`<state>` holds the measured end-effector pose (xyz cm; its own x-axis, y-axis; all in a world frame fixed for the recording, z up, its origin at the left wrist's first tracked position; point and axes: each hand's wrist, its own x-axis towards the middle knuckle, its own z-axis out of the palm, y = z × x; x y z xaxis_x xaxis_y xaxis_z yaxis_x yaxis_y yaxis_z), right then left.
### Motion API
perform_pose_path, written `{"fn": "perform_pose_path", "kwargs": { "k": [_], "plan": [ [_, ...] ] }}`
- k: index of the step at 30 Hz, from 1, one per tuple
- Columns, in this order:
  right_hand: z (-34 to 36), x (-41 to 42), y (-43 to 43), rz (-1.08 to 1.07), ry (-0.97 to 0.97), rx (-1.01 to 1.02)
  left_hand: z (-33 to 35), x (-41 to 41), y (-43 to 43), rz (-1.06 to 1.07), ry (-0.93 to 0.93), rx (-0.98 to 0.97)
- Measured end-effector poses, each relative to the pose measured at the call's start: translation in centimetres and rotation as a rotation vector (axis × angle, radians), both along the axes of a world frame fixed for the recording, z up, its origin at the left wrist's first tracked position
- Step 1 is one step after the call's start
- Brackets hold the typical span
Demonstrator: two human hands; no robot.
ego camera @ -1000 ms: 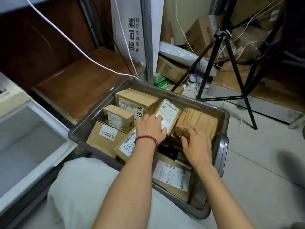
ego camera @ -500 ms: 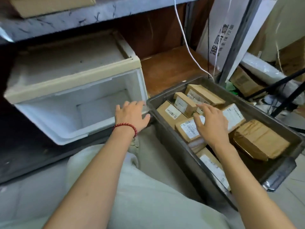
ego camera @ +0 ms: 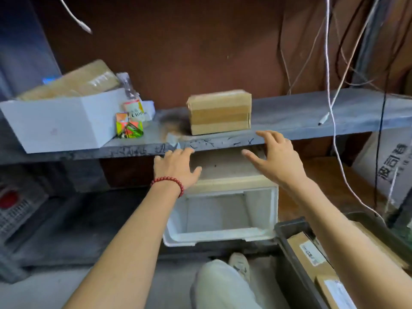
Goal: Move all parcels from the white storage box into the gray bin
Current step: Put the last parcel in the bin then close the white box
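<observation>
**Empty hands reach toward a taped box on the shelf**

Both hands, the left hand (ego camera: 176,167) and right hand (ego camera: 275,156), are spread wide, holding nothing, just below a brown taped cardboard parcel (ego camera: 219,111) on the grey shelf (ego camera: 312,114). Under that shelf, the white foam storage box (ego camera: 219,236) looks empty. Right of it, the dark gray plastic bin (ego camera: 289,227) holds labelled parcels. The carton appears stiff and light; gripping its two short ends should suit.

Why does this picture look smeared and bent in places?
In the head view, motion blur softens the cardboard parcel on the gray shelf and both open hands, left hand and right hand. The wide-angle lens bows the shelf edge. Light falls brightest inside the white storage box; the back wall stays dim.
</observation>
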<state>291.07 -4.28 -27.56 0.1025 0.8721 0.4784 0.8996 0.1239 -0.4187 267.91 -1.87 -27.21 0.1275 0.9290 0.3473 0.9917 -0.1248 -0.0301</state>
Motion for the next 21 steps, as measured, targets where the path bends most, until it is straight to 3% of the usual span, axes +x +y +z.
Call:
{"fn": "perform_pose_path", "kwargs": {
  "k": [4,10,18,21],
  "plan": [
    [3.8,-1.4,3.2,0.065,-0.018,-0.037,3.8,-0.9,2.7,0.007,-0.008,0.057],
    [7.6,-1.5,7.1,0.096,-0.065,-0.167,7.6,0.1,7.3,0.058,-0.075,-0.016],
    [9.3,-0.6,13.4,0.035,0.103,-0.302,8.3,0.8,12.8,0.085,-0.19,-0.058],
    [8.9,-0.2,15.2,0.115,0.273,-0.274,8.2,0.8,14.2,0.062,-0.302,-0.084]
  ]
}}
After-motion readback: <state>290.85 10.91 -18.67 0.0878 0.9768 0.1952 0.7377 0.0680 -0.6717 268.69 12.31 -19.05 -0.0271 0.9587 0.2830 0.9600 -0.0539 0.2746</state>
